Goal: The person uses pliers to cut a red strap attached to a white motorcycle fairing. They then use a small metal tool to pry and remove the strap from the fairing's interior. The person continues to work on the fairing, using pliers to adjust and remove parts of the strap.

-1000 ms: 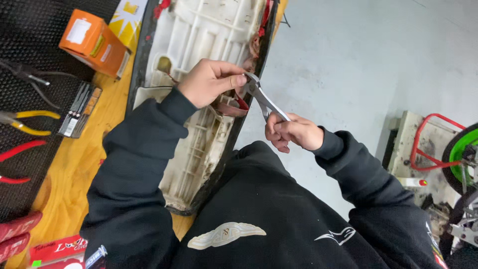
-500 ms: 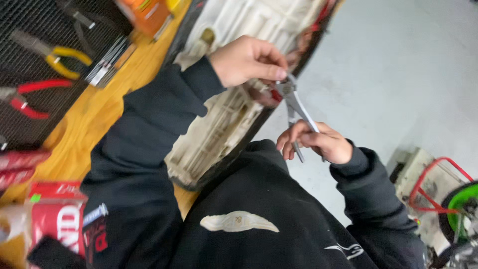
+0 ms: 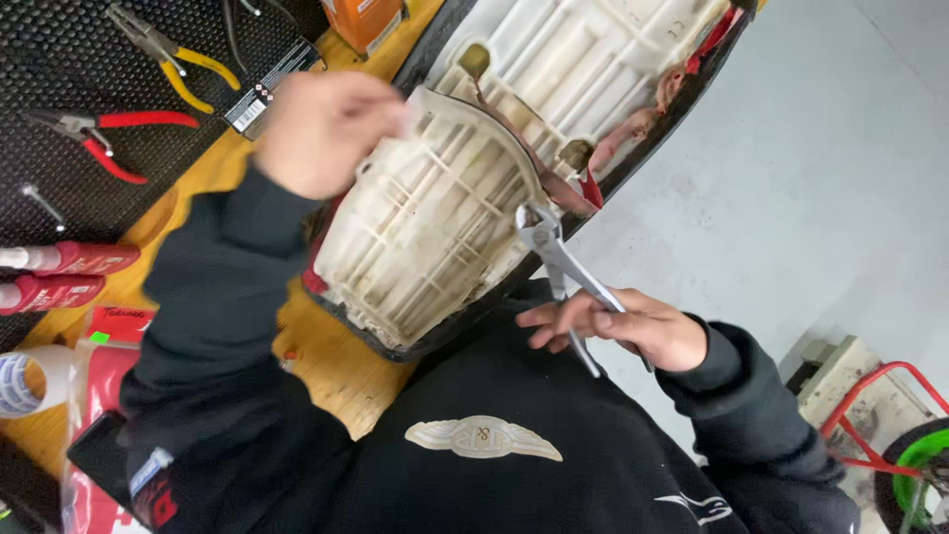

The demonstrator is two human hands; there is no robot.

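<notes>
A white ribbed plastic seat base (image 3: 435,227) with a black and red cover edge lies upside down across the yellow workbench (image 3: 336,366). My left hand (image 3: 326,129), blurred by motion, grips the near rim of the seat base. My right hand (image 3: 633,326) holds silver pliers (image 3: 559,267) by the handles. The plier jaws sit at the base's edge, near a strip of red cover material (image 3: 593,188).
A black mat (image 3: 59,79) at the left carries yellow-handled pliers (image 3: 178,59) and red-handled pliers (image 3: 109,138). Red tubes (image 3: 69,272) and an orange box (image 3: 371,20) lie on the bench. A red frame and green wheel (image 3: 909,455) stand on the grey floor at lower right.
The view has swung and moved closer. My left hand shifted left along the seat base rim, and the near end of the base has tipped up. The pliers stay in my right hand.
</notes>
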